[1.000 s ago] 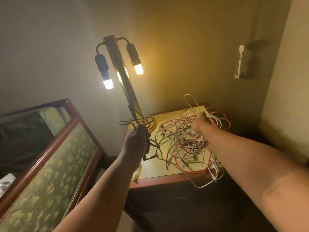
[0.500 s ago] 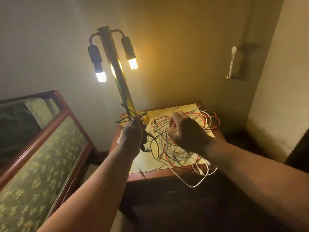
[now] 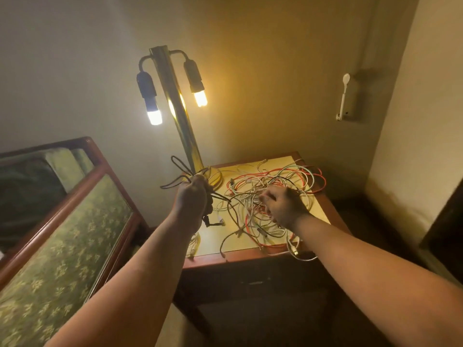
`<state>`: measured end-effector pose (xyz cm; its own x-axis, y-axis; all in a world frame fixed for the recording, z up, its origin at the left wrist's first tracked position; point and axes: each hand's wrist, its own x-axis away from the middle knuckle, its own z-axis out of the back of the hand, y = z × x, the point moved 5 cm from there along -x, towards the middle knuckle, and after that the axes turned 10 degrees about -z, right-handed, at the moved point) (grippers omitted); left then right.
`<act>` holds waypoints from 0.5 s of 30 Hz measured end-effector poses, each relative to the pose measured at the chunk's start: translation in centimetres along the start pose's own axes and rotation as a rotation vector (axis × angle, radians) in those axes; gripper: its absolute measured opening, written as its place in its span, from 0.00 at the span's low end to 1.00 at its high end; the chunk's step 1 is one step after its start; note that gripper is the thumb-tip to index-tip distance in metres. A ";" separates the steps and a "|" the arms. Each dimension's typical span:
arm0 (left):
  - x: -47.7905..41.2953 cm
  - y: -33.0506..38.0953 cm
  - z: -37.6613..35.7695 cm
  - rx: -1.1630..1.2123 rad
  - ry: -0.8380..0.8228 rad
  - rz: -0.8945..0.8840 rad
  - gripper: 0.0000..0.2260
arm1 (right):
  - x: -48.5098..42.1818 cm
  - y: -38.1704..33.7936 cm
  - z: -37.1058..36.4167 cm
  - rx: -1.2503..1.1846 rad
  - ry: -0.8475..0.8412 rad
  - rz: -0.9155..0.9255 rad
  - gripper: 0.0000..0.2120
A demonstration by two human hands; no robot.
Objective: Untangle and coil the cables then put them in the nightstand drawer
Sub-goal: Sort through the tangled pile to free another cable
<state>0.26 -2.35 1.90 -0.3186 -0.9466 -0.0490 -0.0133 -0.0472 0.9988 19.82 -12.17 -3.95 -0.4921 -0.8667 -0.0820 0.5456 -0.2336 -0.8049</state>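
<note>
Since a second ago my right hand (image 3: 283,206) has drawn back from the far edge of the tangle of white, orange and grey cables (image 3: 273,181) to its middle, right of the tall brass two-bulb lamp (image 3: 180,121). My left hand (image 3: 191,199) still grips the bunched dark cable (image 3: 188,171) just in front of the lamp's base. My right fingers curl down into the tangle, and I cannot tell whether they pinch a strand. The tangle lies on the yellow-topped wooden nightstand (image 3: 250,256), right of the lamp, under my right hand. The drawer front below the lamp is too dark to make out.
</note>
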 end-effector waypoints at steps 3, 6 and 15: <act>0.4 -0.4 0.2 -0.059 -0.056 0.039 0.14 | -0.6 2.0 0.9 -0.075 0.044 -0.257 0.14; 1.4 -0.7 -0.8 -0.093 -0.124 0.045 0.14 | -0.3 2.2 1.3 -0.342 0.082 -0.458 0.12; 2.6 0.4 -2.8 -0.169 -0.350 0.011 0.13 | 1.6 -1.5 -3.3 -0.472 -0.459 -0.304 0.17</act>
<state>2.07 -5.74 2.16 -0.6226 -0.7826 -0.0052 0.1387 -0.1169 0.9834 15.98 -11.72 -4.78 -0.1849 -0.9156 0.3570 0.0281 -0.3680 -0.9294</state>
